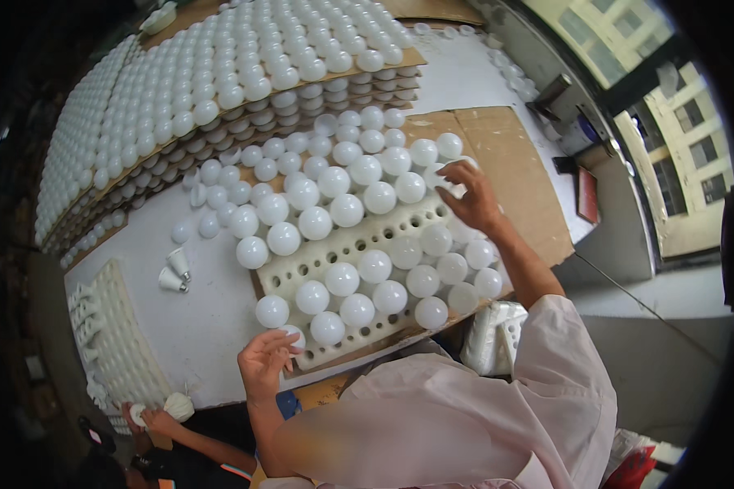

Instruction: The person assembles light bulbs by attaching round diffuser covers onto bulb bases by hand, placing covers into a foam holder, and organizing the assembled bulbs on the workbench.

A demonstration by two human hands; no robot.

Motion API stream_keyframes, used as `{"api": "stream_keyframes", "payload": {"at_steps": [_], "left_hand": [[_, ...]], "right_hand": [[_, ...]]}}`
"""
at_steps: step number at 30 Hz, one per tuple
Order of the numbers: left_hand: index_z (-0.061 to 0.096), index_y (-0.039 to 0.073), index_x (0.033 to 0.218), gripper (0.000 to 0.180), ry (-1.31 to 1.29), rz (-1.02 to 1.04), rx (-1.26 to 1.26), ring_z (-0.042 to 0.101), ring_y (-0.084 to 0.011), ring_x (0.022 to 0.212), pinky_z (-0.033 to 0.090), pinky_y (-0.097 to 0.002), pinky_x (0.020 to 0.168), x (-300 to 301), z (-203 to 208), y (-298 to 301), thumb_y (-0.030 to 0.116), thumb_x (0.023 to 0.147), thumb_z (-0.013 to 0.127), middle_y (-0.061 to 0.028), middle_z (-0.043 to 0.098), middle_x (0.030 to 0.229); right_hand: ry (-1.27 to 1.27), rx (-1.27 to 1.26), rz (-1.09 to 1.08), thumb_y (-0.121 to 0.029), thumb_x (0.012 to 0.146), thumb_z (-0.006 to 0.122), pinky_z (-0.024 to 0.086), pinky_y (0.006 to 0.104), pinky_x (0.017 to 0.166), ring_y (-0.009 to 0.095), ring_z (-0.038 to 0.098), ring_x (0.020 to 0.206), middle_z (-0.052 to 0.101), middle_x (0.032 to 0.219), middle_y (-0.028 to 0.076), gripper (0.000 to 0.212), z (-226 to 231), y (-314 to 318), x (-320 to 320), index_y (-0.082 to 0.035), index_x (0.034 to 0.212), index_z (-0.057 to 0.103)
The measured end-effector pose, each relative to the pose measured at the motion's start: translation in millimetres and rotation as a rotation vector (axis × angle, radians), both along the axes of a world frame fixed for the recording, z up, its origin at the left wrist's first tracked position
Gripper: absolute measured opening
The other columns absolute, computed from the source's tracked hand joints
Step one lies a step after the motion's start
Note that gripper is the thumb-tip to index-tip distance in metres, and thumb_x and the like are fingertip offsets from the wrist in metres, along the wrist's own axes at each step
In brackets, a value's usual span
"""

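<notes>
In front of me lies a white foam tray (326, 251) with rows of round holes, many filled by round white light bulbs (347, 210). At its near left corner my left hand (263, 363) has its fingers closed round a bulb (294, 336). My right hand (471, 196) reaches over the far right end, thumb and fingers curled about a bulb (435, 176) that they partly cover. Between the filled rows runs a line of bare holes. Some bulbs at the right of the near rows look duller than the others.
Stacked cardboard sheets (420, 59) loaded with white domes rise at the back left. Loose domes (208, 225) and two cone-shaped bulb bodies (174, 278) lie on the white table (212, 342). Another foam tray (126, 326) is at left, near a co-worker's hands (159, 420). Cardboard (514, 179) lies beneath my tray.
</notes>
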State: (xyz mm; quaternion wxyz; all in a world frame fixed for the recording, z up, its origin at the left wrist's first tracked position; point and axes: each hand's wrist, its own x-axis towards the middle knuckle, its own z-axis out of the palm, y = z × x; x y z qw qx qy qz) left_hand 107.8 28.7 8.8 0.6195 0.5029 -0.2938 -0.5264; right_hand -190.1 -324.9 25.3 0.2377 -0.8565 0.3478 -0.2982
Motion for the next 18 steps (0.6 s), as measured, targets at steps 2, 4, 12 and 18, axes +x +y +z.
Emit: {"api": "stream_keyframes", "payload": {"at_steps": [2, 4, 12, 18], "left_hand": [[0.055, -0.006, 0.109, 0.026, -0.167, 0.245, 0.144, 0.067, -0.0206, 0.079, 0.048, -0.0228, 0.053, 25, -5, -33, 0.009, 0.089, 0.059, -0.0237, 0.064, 0.104], [0.056, -0.005, 0.110, 0.024, -0.263, 0.396, 0.290, 0.067, -0.0202, 0.079, 0.048, -0.0231, 0.053, 53, -24, -51, 0.007, 0.089, 0.059, -0.0230, 0.064, 0.105], [0.057, -0.002, 0.114, 0.041, -0.943, 0.686, 0.823, 0.065, -0.0270, 0.095, 0.051, -0.0350, 0.081, 184, -114, -86, 0.014, 0.079, 0.067, -0.0191, 0.064, 0.110], [0.054, -0.006, 0.116, 0.052, -1.024, 0.901, 1.156, 0.059, -0.0371, 0.103, 0.046, -0.0409, 0.091, 269, -170, -82, 0.031, 0.081, 0.064, -0.0239, 0.061, 0.111]], "right_hand": [[0.116, 0.046, -0.011, -0.007, 0.079, 0.066, 0.053, 0.0350, 0.070, 0.026, 0.064, 0.084, 0.061, 0.102, 0.013, 0.028, -2, -75, 10, -0.004, 0.106, 0.060], [0.350, 0.123, 0.002, -0.014, 0.081, 0.064, 0.051, 0.0383, 0.077, 0.030, 0.064, 0.087, 0.061, 0.105, 0.014, 0.031, -19, -139, 30, -0.005, 0.110, 0.059], [0.999, 0.182, 0.394, -0.016, 0.066, 0.075, 0.045, 0.0405, 0.093, 0.034, 0.055, 0.107, 0.055, 0.116, 0.018, 0.068, -109, -246, 104, -0.012, 0.129, 0.051], [1.072, 0.190, 0.363, -0.024, 0.062, 0.079, 0.046, 0.0419, 0.091, 0.036, 0.055, 0.106, 0.053, 0.115, 0.019, 0.078, -138, -255, 116, -0.013, 0.132, 0.046]]}}
